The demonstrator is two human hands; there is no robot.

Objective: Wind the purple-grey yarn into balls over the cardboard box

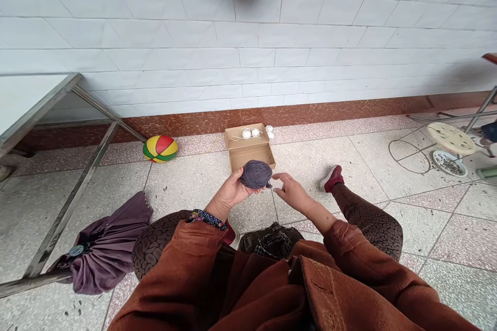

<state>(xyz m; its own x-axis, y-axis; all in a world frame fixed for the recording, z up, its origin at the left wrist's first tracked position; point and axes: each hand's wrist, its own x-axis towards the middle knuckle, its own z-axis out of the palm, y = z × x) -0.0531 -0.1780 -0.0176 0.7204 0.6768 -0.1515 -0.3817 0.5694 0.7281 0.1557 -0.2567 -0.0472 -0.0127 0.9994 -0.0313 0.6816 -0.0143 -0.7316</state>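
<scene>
A ball of dark grey-purple yarn [256,174] rests in my left hand [233,191], whose fingers and thumb close around its left side and underside. Just right of the ball is my right hand [293,194], its thumb and index finger apart, close to a short dark bit of yarn at the ball's lower right. No held thing shows in the right hand. Beyond the ball, an open cardboard box [252,155] lies on the floor. Two white yarn balls [250,133] sit in its far part, and more white yarn [269,132] lies beside its right edge.
At left are a metal-framed table [58,98], a colourful ball [160,149] and a folded purple umbrella [104,248]. To the right stands a stool [450,137] over a white bowl [449,164]. A dark bag [267,242] lies between my legs. A tiled wall [163,36] rises ahead.
</scene>
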